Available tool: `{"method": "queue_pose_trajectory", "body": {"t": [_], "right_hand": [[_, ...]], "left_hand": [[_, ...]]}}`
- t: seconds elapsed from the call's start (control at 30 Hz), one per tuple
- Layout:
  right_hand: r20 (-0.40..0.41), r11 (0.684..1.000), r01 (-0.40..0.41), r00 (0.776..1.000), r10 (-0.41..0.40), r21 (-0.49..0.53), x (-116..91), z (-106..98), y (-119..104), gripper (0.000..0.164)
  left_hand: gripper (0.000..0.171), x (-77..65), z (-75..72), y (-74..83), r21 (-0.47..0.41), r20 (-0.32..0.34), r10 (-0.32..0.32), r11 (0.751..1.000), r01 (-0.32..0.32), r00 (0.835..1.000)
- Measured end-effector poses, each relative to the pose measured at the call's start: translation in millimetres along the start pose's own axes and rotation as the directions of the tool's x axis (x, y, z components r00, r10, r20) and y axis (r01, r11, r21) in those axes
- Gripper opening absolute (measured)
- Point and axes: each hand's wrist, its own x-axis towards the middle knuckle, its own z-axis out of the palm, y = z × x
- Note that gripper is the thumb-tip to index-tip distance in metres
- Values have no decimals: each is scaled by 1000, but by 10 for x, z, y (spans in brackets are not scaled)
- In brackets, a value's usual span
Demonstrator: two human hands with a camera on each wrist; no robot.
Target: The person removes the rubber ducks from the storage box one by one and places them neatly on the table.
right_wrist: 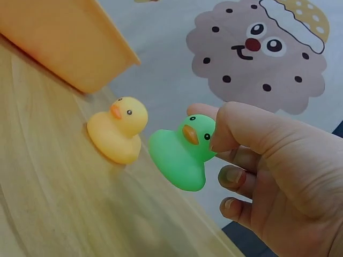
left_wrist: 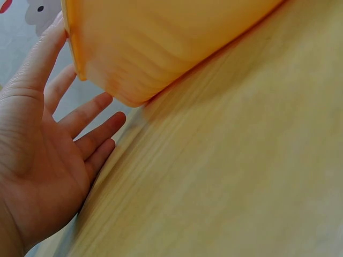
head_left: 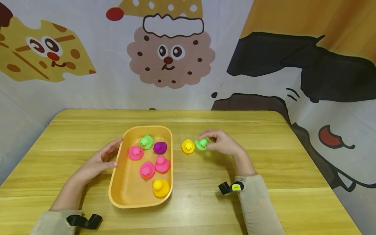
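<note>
My right hand pinches a green rubber duck by its head, thumb on one side and index finger behind. Just left of it, a yellow rubber duck sits on the table. At the left long side of an orange plastic tub is my left hand, its thumb and fingertips at the rim and its fingers spread in the left wrist view. Inside the tub lie another green duck, a purple duck, several pink ducks and a larger yellow duck.
The wooden table spreads under everything. Behind its far edge hangs a white cloth printed with cartoon figures. Black camera mounts sit at both sleeves, the right one above the tabletop.
</note>
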Motion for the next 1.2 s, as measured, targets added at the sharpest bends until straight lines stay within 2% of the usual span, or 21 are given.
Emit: {"method": "queue_pose_trajectory", "body": {"t": [0.13,0.63,1.2], "right_hand": [[0,1000,-1,1000,1,13,17,1,150,40],[25,999,-32,999,33,-31,30,28,306,41],[36,999,-40,998,42,-35,44,58,320,39]], "left_hand": [[73,-1,2,0,-4,0,1,1000,-1,1000],[74,7,-6,-2,-3,0,1,1000,-1,1000],[74,8,1,3,-1,-5,-5,1000,5,1000]]}}
